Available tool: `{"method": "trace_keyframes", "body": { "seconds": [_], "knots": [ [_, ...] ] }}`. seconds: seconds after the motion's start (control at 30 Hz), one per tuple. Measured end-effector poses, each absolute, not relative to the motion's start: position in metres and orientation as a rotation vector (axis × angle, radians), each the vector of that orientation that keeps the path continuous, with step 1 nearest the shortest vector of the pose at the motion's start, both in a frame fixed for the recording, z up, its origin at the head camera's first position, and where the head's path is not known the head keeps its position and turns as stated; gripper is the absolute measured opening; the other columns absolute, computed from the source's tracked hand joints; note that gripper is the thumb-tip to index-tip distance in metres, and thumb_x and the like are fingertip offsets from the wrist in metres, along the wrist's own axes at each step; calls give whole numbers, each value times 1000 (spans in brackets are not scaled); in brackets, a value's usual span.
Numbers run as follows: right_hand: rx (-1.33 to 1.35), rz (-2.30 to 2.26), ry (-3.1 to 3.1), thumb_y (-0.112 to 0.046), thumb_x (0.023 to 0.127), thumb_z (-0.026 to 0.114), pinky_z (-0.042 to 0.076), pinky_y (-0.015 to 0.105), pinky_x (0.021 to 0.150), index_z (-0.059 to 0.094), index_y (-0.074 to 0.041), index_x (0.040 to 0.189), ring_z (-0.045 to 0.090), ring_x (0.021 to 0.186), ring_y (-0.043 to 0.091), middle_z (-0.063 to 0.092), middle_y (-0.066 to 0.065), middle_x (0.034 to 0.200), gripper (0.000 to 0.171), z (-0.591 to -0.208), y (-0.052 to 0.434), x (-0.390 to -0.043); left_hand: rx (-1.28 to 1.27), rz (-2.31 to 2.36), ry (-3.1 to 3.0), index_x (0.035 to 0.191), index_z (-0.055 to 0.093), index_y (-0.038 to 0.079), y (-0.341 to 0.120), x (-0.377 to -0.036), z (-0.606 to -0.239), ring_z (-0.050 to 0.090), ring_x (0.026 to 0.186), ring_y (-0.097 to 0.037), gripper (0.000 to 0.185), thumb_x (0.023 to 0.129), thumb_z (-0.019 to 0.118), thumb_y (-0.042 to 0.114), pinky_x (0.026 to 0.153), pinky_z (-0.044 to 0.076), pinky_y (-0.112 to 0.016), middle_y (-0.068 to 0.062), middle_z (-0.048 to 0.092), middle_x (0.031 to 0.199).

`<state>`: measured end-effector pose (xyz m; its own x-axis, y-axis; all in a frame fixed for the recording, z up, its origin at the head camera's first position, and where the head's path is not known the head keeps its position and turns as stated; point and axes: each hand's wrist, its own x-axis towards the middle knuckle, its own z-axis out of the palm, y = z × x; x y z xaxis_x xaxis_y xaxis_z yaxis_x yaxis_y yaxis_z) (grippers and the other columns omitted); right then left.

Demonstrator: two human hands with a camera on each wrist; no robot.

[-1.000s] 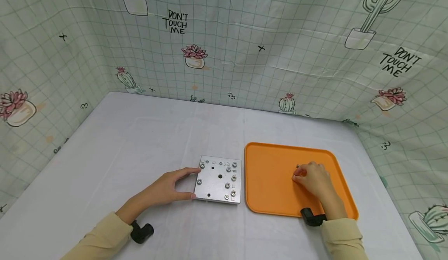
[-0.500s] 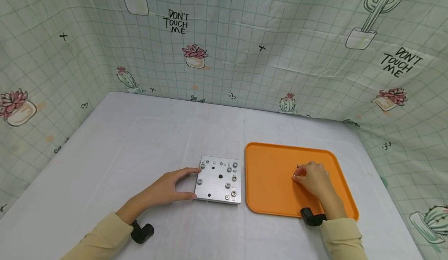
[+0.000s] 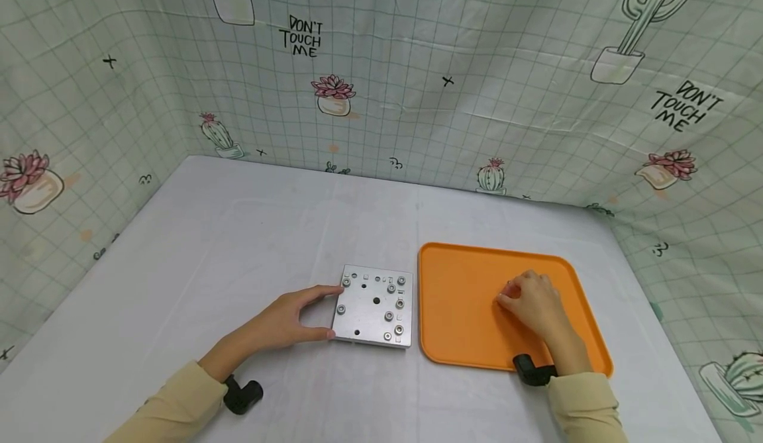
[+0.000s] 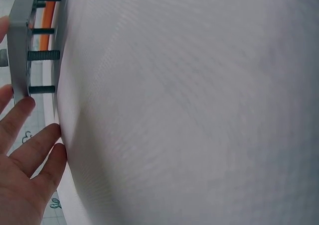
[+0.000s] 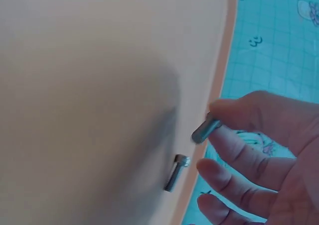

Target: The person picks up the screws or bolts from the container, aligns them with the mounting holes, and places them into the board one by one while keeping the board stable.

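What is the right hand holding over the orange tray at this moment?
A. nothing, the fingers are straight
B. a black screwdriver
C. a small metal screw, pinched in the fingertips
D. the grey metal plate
C: the right wrist view shows the right hand pinching a small screw between thumb and finger above the orange tray, where a second screw lies loose.

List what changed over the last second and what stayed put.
Very little changed. A small bolt that showed just beyond the right hand is now hidden by its fingers; the wrist view shows that hand pinching a bolt, with a second bolt lying on the orange tray. The left hand keeps its fingers on the edge of the metal plate, which has not shifted.
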<state>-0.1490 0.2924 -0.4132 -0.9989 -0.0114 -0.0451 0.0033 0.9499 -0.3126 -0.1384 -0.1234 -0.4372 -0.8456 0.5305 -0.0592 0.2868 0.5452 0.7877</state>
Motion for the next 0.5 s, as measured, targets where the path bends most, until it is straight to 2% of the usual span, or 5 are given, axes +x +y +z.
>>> {"method": "trace_keyframes", "body": {
  "seconds": [0.2,0.4,0.5],
  "knots": [
    [-44,-521,3097,-20,82,66,39,46,73,64,-3,82,45,86,31,57,18,97,17,-406,286,-149,693,1193,2494,135,48,25,-124,-138,-438,40,133,-26,66,77,73,42,109,35,-48,0,45,143],
    [-131,-566,3131,-21,82,65,37,39,70,63,-6,80,46,85,28,59,15,96,15,-396,273,-147,683,1190,2493,135,48,26,-124,-138,-438,40,133,-26,65,77,73,42,109,35,-48,0,45,143],
    [-181,-608,3126,-20,82,65,38,40,72,62,-7,80,46,87,29,60,15,98,13,-390,264,-146,684,1185,2498,135,48,26,-124,-138,-438,40,133,-26,65,77,73,42,109,35,-48,0,45,143]
  ]
}}
